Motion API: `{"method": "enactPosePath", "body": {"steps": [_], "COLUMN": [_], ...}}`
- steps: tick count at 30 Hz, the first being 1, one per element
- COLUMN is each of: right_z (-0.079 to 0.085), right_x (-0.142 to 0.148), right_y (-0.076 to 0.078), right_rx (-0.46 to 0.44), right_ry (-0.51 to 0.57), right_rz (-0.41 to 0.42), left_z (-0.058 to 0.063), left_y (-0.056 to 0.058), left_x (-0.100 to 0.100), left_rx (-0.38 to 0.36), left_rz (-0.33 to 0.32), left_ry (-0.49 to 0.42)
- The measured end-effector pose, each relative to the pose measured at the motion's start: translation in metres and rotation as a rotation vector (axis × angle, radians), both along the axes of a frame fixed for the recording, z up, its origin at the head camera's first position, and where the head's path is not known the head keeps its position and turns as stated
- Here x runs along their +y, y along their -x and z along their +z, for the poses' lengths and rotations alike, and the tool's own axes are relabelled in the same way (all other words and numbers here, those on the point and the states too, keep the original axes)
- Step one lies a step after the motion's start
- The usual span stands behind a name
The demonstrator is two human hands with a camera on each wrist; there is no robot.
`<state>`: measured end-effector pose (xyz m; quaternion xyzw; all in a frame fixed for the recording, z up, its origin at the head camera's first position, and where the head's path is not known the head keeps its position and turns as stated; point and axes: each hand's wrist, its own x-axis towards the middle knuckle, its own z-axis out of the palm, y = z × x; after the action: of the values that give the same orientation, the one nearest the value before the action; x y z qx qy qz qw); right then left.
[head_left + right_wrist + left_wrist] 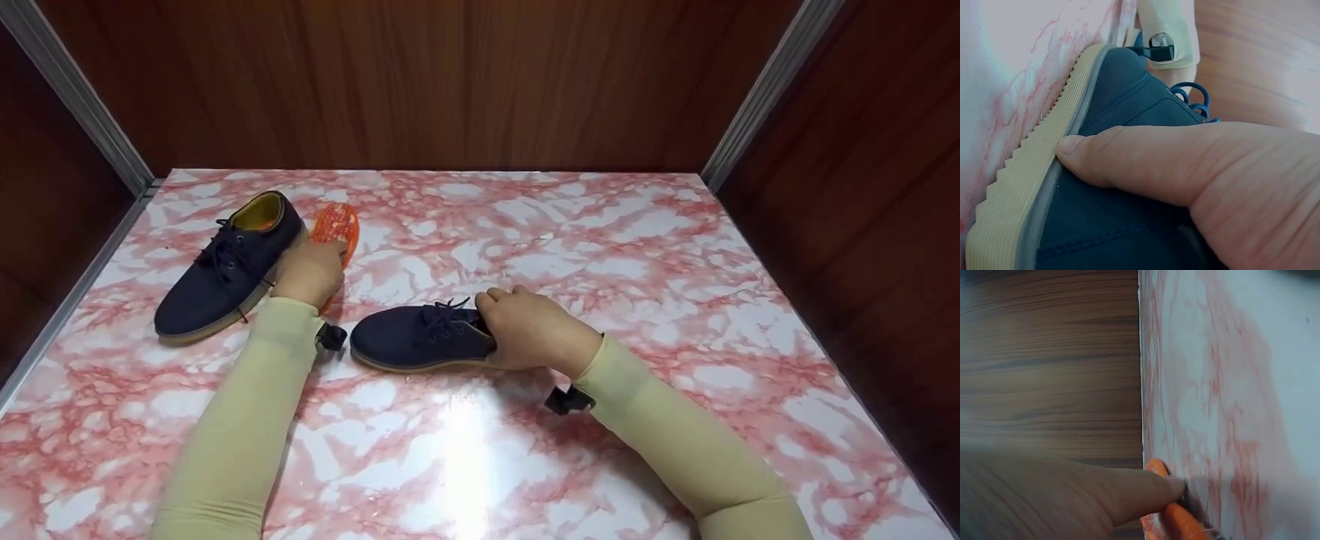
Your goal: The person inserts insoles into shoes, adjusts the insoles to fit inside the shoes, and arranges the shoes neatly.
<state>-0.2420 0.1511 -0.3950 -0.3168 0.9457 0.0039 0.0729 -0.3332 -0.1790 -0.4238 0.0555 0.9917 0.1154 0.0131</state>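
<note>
In the head view, my left hand (307, 268) pinches the edge of an orange patterned insole (335, 223) that lies to the right of a navy lace-up shoe (202, 289). The left wrist view has the thumb on the orange rim of the insole (1182, 523); most of the insole is out of that frame. My right hand (534, 328) grips the heel end of a second navy shoe (405, 335), its toe pointing left. In the right wrist view, the thumb presses that shoe's side just above its ridged cream sole (1055, 143). The hand hides the heel and opening.
The shoes stand on a red-and-white marbled tabletop (540, 225). Dark wooden panels (450, 82) rise behind it and on both sides, with metal strips at the corners. Small black cameras (568, 400) are strapped at the wrists. The first shoe's opening shows a yellow lining.
</note>
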Motion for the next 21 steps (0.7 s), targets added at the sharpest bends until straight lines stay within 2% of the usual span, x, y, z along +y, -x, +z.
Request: {"method": "enactPosePath", "body": {"steps": [5,8,12,14,16,21], "right_z": [0.0,-0.001,0.0,0.0,0.0,0.0], "right_x": [-0.001,-0.001,-0.001,0.0,0.0,0.0], "right_y": [0.0,0.0,0.0,-0.001,-0.001,-0.001], "right_rx": [0.001,0.001,-0.006,-0.007,-0.006,0.002], "right_ry": [-0.005,-0.014,-0.028,-0.028,-0.03,-0.031], "right_rz": [-0.008,-0.007,-0.015,-0.021,-0.021,-0.017], "left_z": [0.005,-0.008,-0.034,-0.042,-0.047,-0.047], "left_y": [-0.001,0.013,0.036,0.043,0.048,0.051], "left_x": [0.003,-0.003,-0.013,-0.016,-0.018,-0.018], "left_rx": [-0.004,0.03,0.083,0.099,0.118,0.138], "left_rz": [0.04,0.06,0.067,0.069,0.062,0.056], "left_ry": [0.0,-0.003,-0.001,0.003,0.01,0.004]}}
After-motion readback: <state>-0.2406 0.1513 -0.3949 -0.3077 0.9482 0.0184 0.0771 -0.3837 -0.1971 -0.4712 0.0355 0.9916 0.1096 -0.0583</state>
